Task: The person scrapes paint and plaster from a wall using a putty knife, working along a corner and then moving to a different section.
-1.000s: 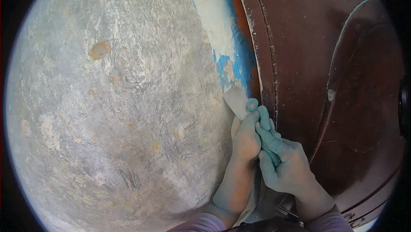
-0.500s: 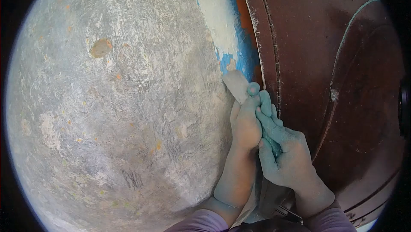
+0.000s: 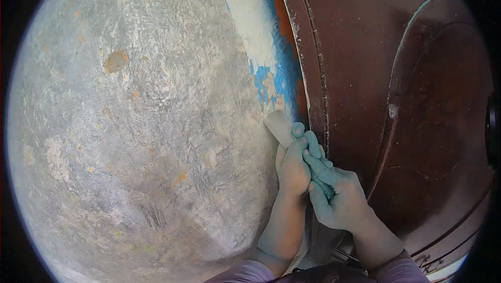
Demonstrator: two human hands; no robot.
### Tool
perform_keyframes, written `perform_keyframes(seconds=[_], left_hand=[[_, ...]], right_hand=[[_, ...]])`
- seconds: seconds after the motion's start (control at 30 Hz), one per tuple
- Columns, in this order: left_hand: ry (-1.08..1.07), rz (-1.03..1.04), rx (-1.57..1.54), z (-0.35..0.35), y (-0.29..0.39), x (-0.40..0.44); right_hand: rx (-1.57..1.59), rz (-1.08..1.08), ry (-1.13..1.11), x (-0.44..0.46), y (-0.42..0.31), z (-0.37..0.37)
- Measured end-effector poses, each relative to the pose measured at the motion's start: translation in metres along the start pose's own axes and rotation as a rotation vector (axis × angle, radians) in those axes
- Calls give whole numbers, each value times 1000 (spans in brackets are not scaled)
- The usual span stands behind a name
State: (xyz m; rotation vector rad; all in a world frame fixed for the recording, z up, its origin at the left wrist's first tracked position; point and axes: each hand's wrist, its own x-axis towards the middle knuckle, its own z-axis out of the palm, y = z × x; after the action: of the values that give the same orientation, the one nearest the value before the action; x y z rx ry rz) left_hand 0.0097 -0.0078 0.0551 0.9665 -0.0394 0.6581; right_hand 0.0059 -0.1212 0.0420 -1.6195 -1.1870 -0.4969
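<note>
A flat-bladed scraper lies against the wall, its wide edge pointing up and left at the bottom of a painted strip. My left hand is closed around the scraper close to the blade. Just right of it, my right hand is clasped against the left, its fingers also wrapped about the handle, which is mostly hidden. Greenish-blue dust coats both hands. Above the blade, cream paint gives way to ragged blue paint with bare patches.
A dark brown wooden door panel with its frame stands close on the right, beside an orange-brown strip. The wall on the left is rough grey-white, with a round tan patch. Lilac sleeves show at the bottom.
The scraper and both hands have moved down along the painted strip. More patchy blue and bare surface shows above the blade. The whole view has shifted slightly, so the wall and door appear further left.
</note>
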Motion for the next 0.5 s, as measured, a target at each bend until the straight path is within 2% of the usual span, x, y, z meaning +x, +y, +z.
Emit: perform_keyframes(seconds=[0.07, 0.2, 0.27, 0.3, 0.37, 0.4, 0.47, 0.5], left_hand=[[-265, -31, -158, -9, 2, 4], [-177, -73, -104, -9, 12, 11], [-357, 22, -150, -14, 11, 14], [-359, 23, -151, -17, 7, 14], [-615, 104, -250, -26, -7, 6], [-612, 103, -248, -31, -12, 4], [-662, 118, -1, -41, -19, -1], [-625, 103, 14, -42, -20, -8]], right_hand=[[68, 92, -4, 2, -7, 1], [107, 6, 31, 16, 1, 14], [150, -169, 131, 17, 14, 23], [149, -171, 132, 14, 15, 20], [574, 113, -99, -3, 20, 14], [576, 115, -100, -10, 23, 14], [993, 295, -190, -26, 33, 18], [1200, 387, -238, -33, 38, 21]])
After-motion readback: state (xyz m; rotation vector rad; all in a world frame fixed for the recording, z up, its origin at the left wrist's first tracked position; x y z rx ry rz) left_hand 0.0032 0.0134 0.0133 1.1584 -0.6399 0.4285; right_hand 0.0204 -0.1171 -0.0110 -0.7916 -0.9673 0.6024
